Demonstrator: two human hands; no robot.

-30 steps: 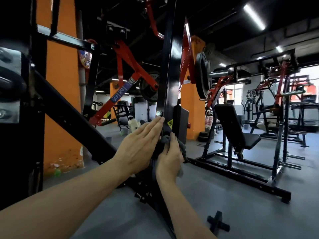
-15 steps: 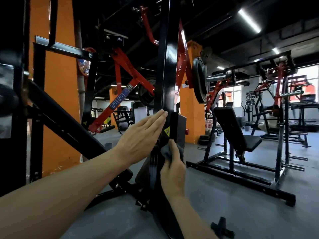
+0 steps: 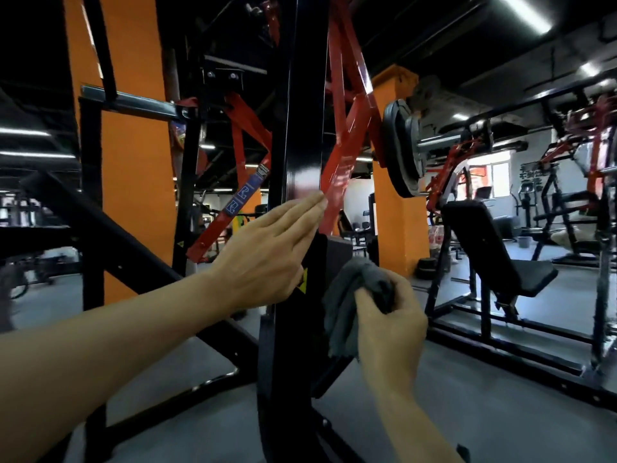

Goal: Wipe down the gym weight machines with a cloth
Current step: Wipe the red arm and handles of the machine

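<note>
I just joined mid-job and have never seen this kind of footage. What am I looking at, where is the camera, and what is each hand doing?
There is no robot here: a person wears one wide-angle camera on the head, looking forward and down at their own two bare hands. You are in a gym. Right in front stands a black upright post of a weight machine, with red arms behind it. The left hand lies flat with straight fingers against the post. The right hand grips a bunched grey cloth just right of the post; whether the cloth touches it is hard to tell. Farther right is a black padded seat on the grey floor.
</note>
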